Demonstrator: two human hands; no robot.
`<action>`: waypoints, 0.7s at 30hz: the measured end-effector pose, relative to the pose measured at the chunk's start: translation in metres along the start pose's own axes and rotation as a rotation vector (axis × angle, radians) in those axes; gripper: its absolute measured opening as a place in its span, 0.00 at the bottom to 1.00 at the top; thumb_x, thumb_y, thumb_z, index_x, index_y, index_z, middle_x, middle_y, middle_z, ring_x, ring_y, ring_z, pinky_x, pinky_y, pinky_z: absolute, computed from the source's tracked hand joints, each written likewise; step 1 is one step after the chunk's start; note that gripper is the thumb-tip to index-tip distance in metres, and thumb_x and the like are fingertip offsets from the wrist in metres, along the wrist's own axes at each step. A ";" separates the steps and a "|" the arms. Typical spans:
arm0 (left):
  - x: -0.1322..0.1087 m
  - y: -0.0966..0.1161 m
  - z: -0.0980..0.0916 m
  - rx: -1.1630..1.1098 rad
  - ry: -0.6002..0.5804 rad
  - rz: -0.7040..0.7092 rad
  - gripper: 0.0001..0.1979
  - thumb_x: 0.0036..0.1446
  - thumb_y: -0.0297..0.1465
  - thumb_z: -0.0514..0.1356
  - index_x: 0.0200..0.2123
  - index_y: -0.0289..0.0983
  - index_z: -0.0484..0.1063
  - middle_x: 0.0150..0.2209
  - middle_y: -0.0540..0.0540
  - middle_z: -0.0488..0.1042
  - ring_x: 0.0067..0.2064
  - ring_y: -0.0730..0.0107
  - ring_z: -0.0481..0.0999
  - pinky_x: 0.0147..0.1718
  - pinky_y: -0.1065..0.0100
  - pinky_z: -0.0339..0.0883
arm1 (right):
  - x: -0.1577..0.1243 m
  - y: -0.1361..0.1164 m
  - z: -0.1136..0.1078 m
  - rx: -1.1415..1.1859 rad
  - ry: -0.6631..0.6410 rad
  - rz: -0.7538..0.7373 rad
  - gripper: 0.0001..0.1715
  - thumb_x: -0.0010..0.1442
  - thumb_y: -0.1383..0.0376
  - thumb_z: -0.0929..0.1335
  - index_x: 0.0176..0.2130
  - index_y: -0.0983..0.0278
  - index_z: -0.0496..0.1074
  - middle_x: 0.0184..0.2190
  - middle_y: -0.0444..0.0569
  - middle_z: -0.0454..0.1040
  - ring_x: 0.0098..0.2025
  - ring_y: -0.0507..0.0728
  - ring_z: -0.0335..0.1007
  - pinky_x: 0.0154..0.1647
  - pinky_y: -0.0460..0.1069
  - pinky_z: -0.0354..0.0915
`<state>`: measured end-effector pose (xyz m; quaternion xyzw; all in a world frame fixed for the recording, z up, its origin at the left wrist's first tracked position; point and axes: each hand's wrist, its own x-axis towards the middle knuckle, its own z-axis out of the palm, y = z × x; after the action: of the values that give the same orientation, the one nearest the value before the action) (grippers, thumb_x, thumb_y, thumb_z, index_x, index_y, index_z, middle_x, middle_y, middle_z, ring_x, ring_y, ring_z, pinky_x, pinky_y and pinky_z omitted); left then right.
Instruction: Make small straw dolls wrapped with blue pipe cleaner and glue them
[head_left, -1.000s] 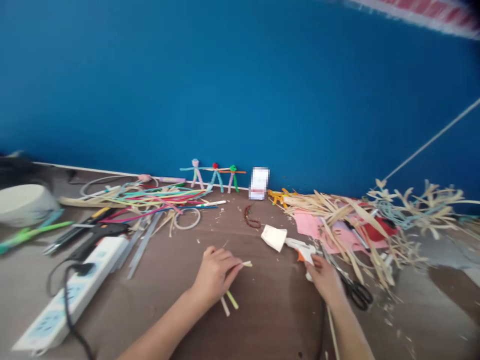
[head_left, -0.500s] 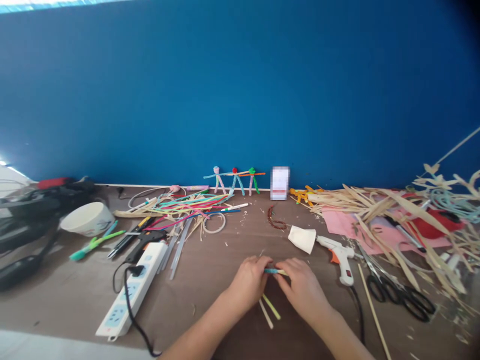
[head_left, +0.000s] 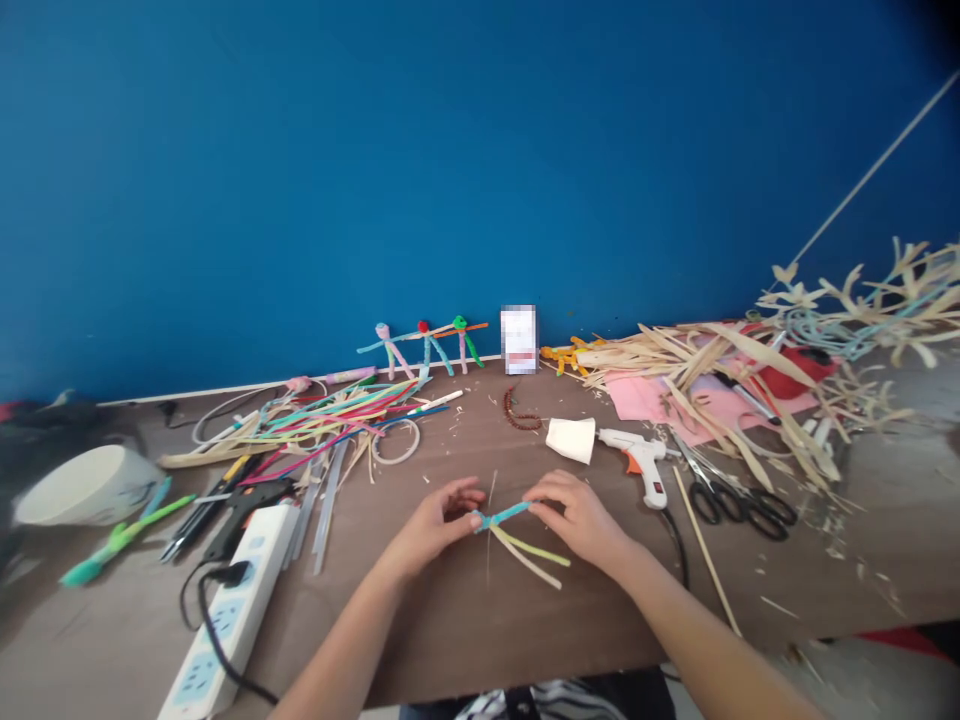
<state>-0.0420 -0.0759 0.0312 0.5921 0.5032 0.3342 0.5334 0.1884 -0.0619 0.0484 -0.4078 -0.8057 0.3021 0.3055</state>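
Between my hands is a blue fuzzy pipe cleaner (head_left: 512, 513), with a pale yellow strand and a cream strand hanging from it toward the table's front. My right hand (head_left: 574, 510) pinches its right end between thumb and fingers. At the left end, the thumb of my left hand (head_left: 442, 520) touches the blue piece or rests right beside it, while the fingers stand apart from the thumb. A thin, pale line crosses the piece near its left part. Beyond my hands lies a white cup (head_left: 571, 440), on its side, next to a white glue gun (head_left: 637, 460).
Scissors (head_left: 739, 505) and a thin stick (head_left: 705, 545) lie at right, before dried strips (head_left: 697, 365) on pink sheets. Left are a power strip (head_left: 225, 620), a black glue gun (head_left: 244, 515), a white bowl (head_left: 90, 485) and loose pipe cleaners (head_left: 322, 415). Pipe-cleaner figures (head_left: 427, 345) stand by the wall.
My hands have moved apart, and the left fingers have loosened from the piece. More of the blue pipe cleaner shows between them. The camera view has shifted and tilted.
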 end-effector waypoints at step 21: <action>0.001 0.016 0.033 0.220 0.055 -0.072 0.08 0.44 0.31 0.58 0.26 0.32 0.72 0.22 0.51 0.70 0.24 0.76 0.63 0.25 0.75 0.56 | 0.007 -0.021 0.023 -0.436 -0.240 -0.071 0.15 0.59 0.68 0.56 0.28 0.64 0.68 0.25 0.47 0.71 0.29 0.53 0.64 0.35 0.48 0.52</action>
<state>-0.0072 -0.0833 0.0397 0.6193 0.5722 0.2739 0.4626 0.1578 -0.0722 0.0509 -0.3967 -0.8961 0.1563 0.1231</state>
